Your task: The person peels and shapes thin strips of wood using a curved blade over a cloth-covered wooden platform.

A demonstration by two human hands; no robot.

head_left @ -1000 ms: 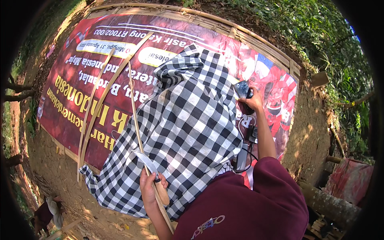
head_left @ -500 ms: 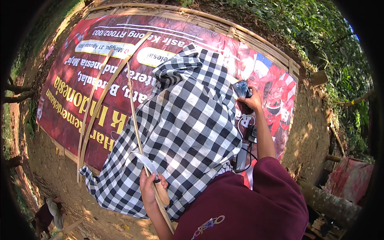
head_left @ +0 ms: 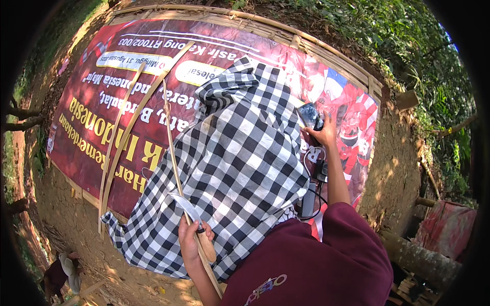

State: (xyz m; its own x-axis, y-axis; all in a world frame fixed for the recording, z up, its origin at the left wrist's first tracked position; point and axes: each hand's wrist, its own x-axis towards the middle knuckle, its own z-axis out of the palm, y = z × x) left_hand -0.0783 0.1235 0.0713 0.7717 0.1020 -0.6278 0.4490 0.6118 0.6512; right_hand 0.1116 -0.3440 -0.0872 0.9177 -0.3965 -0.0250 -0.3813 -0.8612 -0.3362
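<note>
In my left hand (head_left: pixel 191 239) are a curved knife (head_left: pixel 187 208) with a pale wooden handle (head_left: pixel 206 247) and a long, thin bamboo strip (head_left: pixel 172 158). The fingers are closed round both, low over a black-and-white checkered cloth (head_left: pixel 240 153). My right hand (head_left: pixel 326 133) reaches past the cloth's right edge and grips the near edge of a dark, shiny phone (head_left: pixel 308 113), thumb on one side and fingers on the other. Part of the phone's lower end is hidden by the fingers.
Beneath the cloth lies a red printed banner (head_left: pixel 81 127) over a bamboo platform (head_left: pixel 245 19). Two more bamboo strips (head_left: pixel 120 140) rest on its left. Black devices with cables (head_left: pixel 320 171) sit by my right forearm. A log (head_left: pixel 418 257) is at lower right; another person (head_left: pixel 61 275) is at lower left.
My right hand has shifted slightly at the phone, its fingers moving a little up and around the near end. The left hand, knife and bamboo strip stay where they were.
</note>
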